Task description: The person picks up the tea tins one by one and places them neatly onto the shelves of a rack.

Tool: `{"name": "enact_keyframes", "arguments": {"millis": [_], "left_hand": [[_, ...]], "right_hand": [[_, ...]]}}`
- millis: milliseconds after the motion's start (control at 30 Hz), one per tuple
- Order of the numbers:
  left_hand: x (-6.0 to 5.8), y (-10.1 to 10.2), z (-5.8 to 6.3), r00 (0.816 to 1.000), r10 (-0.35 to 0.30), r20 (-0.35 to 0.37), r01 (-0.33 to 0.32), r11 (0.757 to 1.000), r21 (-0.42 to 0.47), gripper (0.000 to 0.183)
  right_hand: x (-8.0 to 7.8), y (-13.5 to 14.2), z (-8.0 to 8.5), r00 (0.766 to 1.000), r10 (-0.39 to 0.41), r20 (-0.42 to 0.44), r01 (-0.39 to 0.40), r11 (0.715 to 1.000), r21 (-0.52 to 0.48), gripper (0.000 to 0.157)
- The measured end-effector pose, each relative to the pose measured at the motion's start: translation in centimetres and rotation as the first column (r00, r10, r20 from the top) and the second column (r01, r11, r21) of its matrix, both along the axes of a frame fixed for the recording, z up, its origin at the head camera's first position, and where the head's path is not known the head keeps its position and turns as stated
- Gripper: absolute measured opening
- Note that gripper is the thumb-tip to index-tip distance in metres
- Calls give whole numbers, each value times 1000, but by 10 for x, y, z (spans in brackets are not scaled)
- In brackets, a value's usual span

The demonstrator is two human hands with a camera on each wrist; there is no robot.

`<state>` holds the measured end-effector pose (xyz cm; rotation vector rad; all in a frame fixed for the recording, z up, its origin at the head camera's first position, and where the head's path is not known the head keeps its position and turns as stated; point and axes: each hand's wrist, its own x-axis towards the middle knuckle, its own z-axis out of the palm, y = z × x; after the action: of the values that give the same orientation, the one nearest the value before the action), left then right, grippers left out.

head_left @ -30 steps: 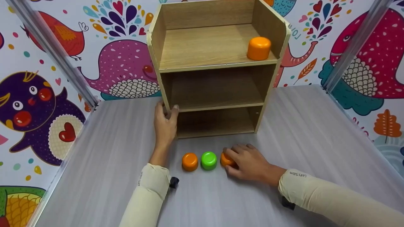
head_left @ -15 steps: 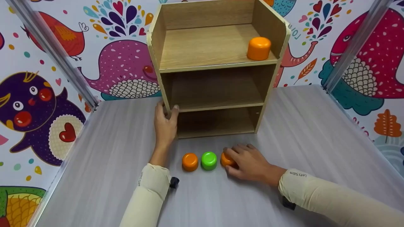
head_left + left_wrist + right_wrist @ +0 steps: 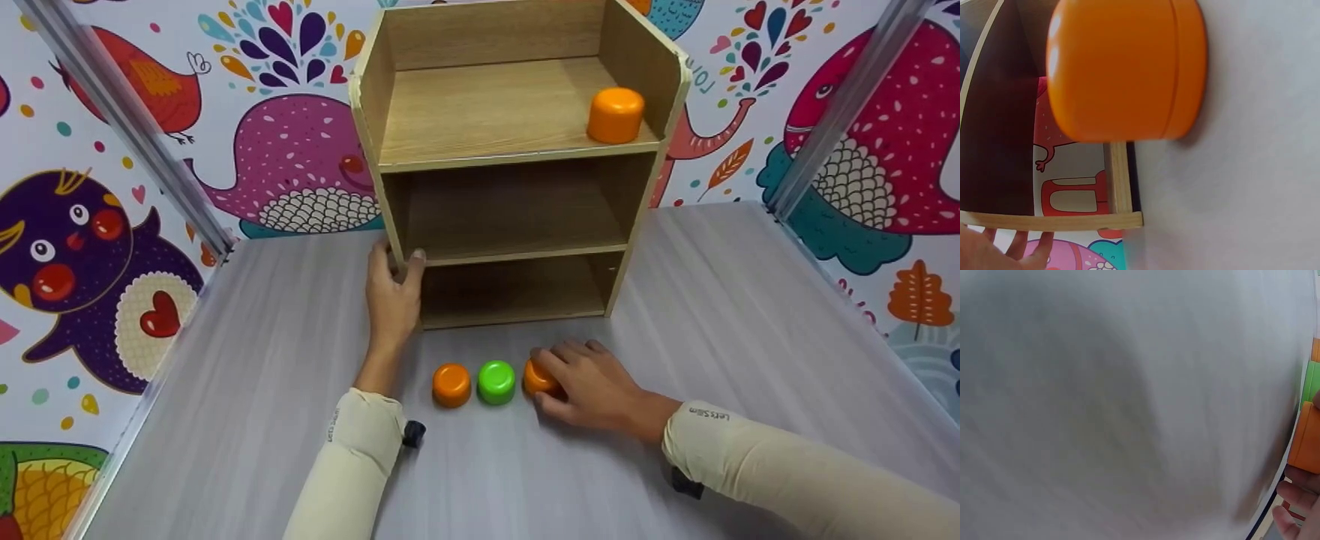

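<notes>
My left hand grips the left side panel of a small wooden shelf, thumb at the front edge and fingers on the outer side. In the left wrist view those fingertips show against the panel, below a large near orange container. My right hand holds a squat, rounded orange container on the table, its fingers around the top and sides. To its left in a row stand a green container and another orange container, both upright. A seam runs round the orange one near its base.
Another orange container stands at the right front of the shelf's top board. The shelf stands on a grey table against printed walls, with metal posts at the corners.
</notes>
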<state>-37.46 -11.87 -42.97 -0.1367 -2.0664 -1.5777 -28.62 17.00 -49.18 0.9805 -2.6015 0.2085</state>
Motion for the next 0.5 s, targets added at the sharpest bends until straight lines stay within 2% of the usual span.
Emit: {"name": "enact_keyframes", "arguments": {"millis": [67, 267, 300, 500], "left_hand": [[0, 0, 0, 1000, -2, 0, 2, 1000, 6, 49], [22, 9, 26, 1000, -11, 11, 10, 999, 30, 45], [22, 9, 27, 1000, -10, 10, 10, 999, 30, 45], [1, 1, 2, 1000, -7, 6, 6, 1000, 14, 44]], "right_hand": [[1, 0, 2, 1000, -1, 8, 1, 1000, 8, 46], [1, 1, 6, 999, -16, 34, 16, 1000, 17, 46], [1, 1, 6, 999, -19, 34, 18, 1000, 15, 46], [1, 2, 11, 1000, -25, 17, 25, 1000, 6, 46]]}}
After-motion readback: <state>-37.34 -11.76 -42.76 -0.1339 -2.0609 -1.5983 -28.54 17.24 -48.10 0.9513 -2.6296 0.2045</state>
